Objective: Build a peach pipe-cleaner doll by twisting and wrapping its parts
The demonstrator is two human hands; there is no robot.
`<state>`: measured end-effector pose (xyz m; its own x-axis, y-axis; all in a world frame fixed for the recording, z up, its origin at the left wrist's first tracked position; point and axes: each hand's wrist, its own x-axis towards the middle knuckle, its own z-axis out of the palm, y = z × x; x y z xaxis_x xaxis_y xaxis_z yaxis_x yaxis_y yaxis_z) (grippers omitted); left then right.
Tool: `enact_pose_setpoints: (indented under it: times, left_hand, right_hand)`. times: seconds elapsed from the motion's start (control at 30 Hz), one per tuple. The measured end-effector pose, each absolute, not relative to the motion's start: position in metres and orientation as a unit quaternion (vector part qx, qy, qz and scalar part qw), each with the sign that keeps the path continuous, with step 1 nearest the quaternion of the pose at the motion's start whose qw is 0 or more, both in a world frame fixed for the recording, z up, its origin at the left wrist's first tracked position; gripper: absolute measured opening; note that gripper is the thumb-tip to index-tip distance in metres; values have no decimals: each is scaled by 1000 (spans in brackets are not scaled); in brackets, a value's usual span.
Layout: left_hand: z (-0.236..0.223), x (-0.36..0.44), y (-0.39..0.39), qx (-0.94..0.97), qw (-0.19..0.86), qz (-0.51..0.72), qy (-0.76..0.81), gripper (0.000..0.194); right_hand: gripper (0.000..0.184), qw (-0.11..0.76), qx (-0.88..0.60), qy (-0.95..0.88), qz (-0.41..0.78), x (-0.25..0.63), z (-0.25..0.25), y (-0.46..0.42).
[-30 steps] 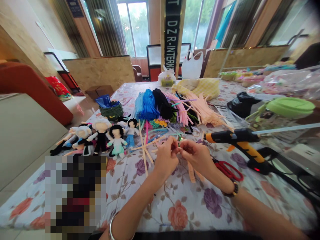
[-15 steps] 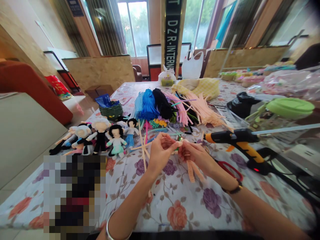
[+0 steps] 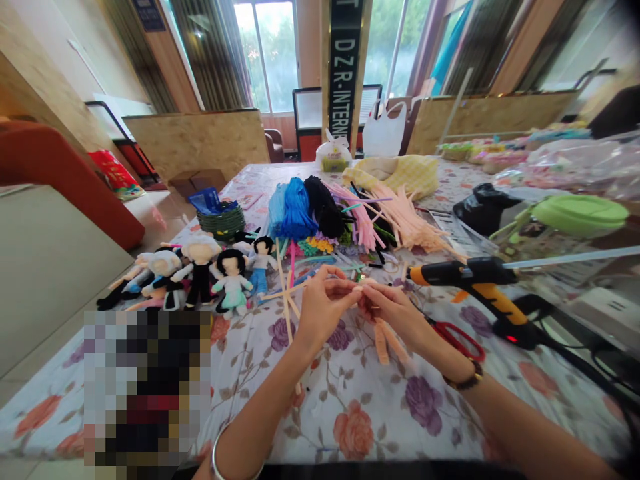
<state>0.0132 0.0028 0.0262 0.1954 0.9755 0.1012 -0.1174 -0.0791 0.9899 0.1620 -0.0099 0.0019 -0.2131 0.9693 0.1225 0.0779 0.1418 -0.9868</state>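
1. Together, my left hand (image 3: 324, 310) and right hand (image 3: 395, 312), nearly closed, pinch the peach piece (image 3: 382, 343) over the table (image 3: 260, 407).
2. Lengthwise, its two strips point toward me.
3. Its upper end hides behind my grip.

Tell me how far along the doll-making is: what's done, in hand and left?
Done, it seems: the dolls at the left, with hair and clothes. In hand: a peach piece at the fingertips of the left hand and right hand, two ridged strands hanging down; fingers hide its top. Left, probably: hair and clothes, as none show on the visible part. Loose peach strips lie nearby.
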Motion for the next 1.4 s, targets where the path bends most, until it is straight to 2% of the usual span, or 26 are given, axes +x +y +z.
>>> enact_pose_setpoints:
  times: [0.13,0.3,0.4,0.73,0.97,1.23,1.4]
  left_hand:
    - [27,11,3,542,545,492,409,39]
    - [26,11,4,545,535,495,415,42]
    - [28,11,4,529,553,495,411,45]
    - [30,10,4,481,638,488,352,49]
    - [31,10,3,472,641,502,339,48]
    - [34,12,2,439,647,528,332,42]
    - [32,12,4,456,638,521,338,44]
  right_hand:
    - [35,439,-476,-653,392,160,5,-14]
    - [15,439,-512,-715,183,157,8,-21]
    - [11,450,-505,-726,129,155,9,-23]
    - [19,486,-515,-669,227,154,12,-24]
    - [18,498,-489,-673,248,156,11,-23]
    - [20,527,-460,-613,367,156,11,-19]
    - [21,505,-478,-625,356,157,13,-19]
